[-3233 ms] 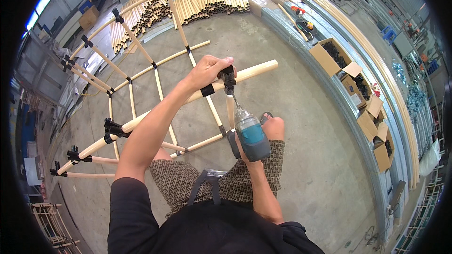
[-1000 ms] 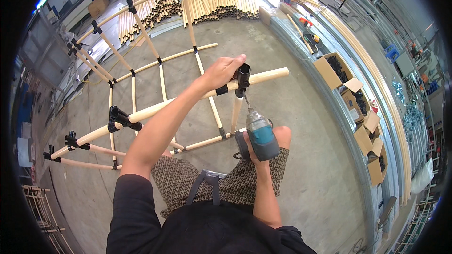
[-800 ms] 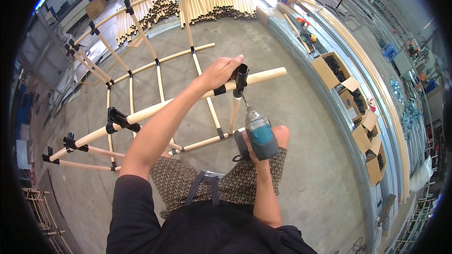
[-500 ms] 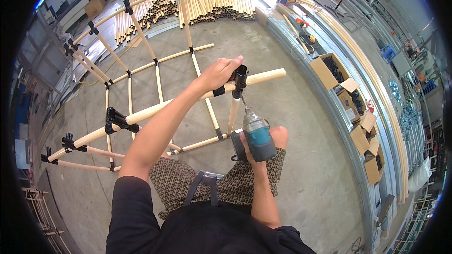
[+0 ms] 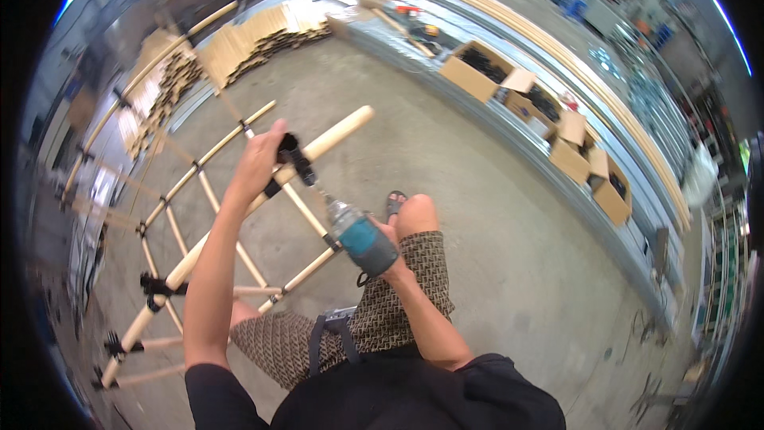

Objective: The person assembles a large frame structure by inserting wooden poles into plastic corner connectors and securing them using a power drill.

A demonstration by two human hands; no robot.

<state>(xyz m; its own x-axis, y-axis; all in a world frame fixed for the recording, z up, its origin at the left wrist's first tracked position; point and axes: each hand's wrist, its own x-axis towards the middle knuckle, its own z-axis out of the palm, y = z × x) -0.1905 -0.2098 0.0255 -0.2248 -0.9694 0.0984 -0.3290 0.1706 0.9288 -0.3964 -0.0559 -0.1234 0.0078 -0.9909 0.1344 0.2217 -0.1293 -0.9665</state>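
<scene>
My left hand (image 5: 259, 163) is closed around a black pipe joint (image 5: 296, 157) near the free end of a long tan pipe (image 5: 338, 134). That pipe is the near top rail of a frame and slants from lower left to upper right. In my right hand (image 5: 391, 259) is a teal and grey cordless drill (image 5: 360, 237), pointing up and left. Its bit (image 5: 320, 191) reaches the lower side of the joint; whether it turns or touches a screw I cannot tell. Another black joint (image 5: 163, 285) sits farther down the same rail.
Rungs and a far rail (image 5: 215, 150) of the frame stretch away on the left. Stacked tan pipes (image 5: 267, 36) lie at the back. Along the right, open cardboard boxes (image 5: 477, 72) of black parts stand on long metal lengths (image 5: 557, 161). My sandalled foot (image 5: 395, 203) is on the concrete floor.
The view has turned, so the frame, the hands and the drill now appear farther left and the boxes nearer the middle. Both hands keep their holds, with the drill at the same joint.
</scene>
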